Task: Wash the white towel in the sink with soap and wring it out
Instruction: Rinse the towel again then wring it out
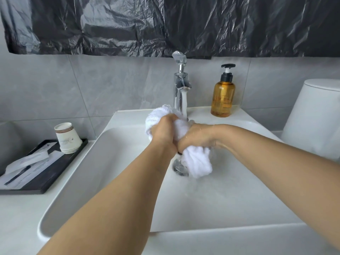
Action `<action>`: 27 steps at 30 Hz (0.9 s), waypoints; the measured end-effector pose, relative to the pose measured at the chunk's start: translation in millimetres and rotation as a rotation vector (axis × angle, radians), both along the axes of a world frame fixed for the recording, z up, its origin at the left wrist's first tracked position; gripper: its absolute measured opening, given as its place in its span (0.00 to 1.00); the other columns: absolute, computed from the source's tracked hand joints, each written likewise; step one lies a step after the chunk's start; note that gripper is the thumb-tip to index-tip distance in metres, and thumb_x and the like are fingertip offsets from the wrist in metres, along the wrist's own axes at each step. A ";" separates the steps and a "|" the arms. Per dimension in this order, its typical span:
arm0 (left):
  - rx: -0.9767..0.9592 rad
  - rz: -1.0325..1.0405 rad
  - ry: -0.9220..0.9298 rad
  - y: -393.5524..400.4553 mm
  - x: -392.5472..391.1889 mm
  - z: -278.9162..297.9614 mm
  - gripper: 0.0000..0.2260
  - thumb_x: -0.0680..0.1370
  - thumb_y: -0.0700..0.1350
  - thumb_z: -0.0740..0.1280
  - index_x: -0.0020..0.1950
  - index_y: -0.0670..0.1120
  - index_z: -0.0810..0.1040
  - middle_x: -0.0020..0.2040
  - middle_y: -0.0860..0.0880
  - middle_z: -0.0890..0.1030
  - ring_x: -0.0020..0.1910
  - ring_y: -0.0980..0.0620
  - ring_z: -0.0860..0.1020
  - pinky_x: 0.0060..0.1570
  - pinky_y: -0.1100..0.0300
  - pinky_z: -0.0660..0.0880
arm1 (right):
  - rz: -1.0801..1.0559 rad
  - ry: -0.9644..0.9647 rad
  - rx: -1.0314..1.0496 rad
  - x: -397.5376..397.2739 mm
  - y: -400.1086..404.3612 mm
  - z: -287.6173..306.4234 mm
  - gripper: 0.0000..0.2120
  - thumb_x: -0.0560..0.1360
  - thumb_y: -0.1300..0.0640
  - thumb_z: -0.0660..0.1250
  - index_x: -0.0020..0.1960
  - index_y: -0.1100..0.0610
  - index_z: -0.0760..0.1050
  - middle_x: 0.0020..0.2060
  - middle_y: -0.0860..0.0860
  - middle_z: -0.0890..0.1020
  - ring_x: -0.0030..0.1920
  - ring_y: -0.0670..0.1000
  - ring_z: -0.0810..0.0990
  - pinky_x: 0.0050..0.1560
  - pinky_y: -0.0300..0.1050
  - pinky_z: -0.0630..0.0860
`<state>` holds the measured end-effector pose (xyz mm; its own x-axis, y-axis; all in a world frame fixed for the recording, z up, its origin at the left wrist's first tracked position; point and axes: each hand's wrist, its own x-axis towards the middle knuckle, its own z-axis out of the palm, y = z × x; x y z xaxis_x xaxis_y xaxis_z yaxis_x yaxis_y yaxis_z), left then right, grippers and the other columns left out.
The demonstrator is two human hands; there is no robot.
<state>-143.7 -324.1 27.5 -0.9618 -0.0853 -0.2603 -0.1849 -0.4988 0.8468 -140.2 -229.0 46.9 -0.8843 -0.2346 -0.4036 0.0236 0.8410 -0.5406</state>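
At the centre of the frame, both hands clench a bunched white towel over the sink, just below the running tap. The left hand grips its upper end, the right hand its middle. The towel's length runs from upper left down to lower right, its free end hanging over the drain.

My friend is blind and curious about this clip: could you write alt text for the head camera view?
Two bare hands, left hand and right hand, grip a bunched white towel over a white sink while water runs from the chrome tap. An amber soap bottle stands right of the tap; stacked paper cups sit on a black tray to the left.
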 end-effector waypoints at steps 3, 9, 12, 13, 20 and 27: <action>0.063 -0.041 0.018 -3.5 0.9 4.4 0.13 0.73 0.37 0.62 0.55 0.41 0.80 0.42 0.43 0.84 0.38 0.45 0.84 0.36 0.53 0.82 | 0.000 -0.041 -0.256 2.9 15.2 -0.4 0.21 0.71 0.61 0.67 0.20 0.52 0.71 0.21 0.46 0.73 0.23 0.45 0.73 0.30 0.38 0.66; -0.048 -0.213 0.110 -1.2 5.8 1.9 0.08 0.74 0.38 0.59 0.43 0.41 0.79 0.40 0.45 0.81 0.37 0.46 0.79 0.48 0.53 0.78 | 0.006 -0.372 -0.618 2.4 22.3 -9.9 0.17 0.73 0.61 0.65 0.26 0.58 0.77 0.25 0.52 0.78 0.26 0.46 0.78 0.31 0.35 0.75; -0.054 -0.187 0.114 1.2 3.2 -2.2 0.07 0.75 0.39 0.61 0.45 0.42 0.79 0.40 0.45 0.82 0.36 0.48 0.80 0.41 0.57 0.79 | 0.000 -0.402 -0.689 5.8 26.1 -20.6 0.05 0.67 0.56 0.70 0.38 0.58 0.81 0.36 0.53 0.84 0.37 0.49 0.83 0.46 0.41 0.79; -0.057 -0.164 0.127 1.6 0.6 -3.7 0.06 0.74 0.40 0.62 0.42 0.42 0.79 0.38 0.45 0.81 0.35 0.48 0.79 0.41 0.56 0.78 | -0.002 -0.403 -0.710 7.8 28.6 -21.7 0.06 0.69 0.55 0.70 0.42 0.58 0.81 0.39 0.53 0.85 0.40 0.50 0.84 0.51 0.44 0.78; -0.068 0.214 0.058 -8.5 -6.5 -1.4 0.10 0.73 0.48 0.72 0.34 0.45 0.78 0.30 0.48 0.80 0.30 0.50 0.80 0.35 0.61 0.75 | -0.170 -0.014 -1.052 41.7 37.5 -16.3 0.13 0.72 0.58 0.71 0.56 0.56 0.76 0.42 0.52 0.80 0.39 0.49 0.79 0.39 0.41 0.73; -0.034 0.247 -0.010 -18.6 6.2 -2.1 0.21 0.72 0.55 0.71 0.45 0.36 0.79 0.42 0.39 0.85 0.43 0.41 0.85 0.55 0.48 0.80 | 0.335 0.939 -0.206 76.9 29.1 -46.8 0.54 0.66 0.67 0.71 0.76 0.33 0.45 0.77 0.46 0.40 0.71 0.44 0.62 0.55 0.37 0.77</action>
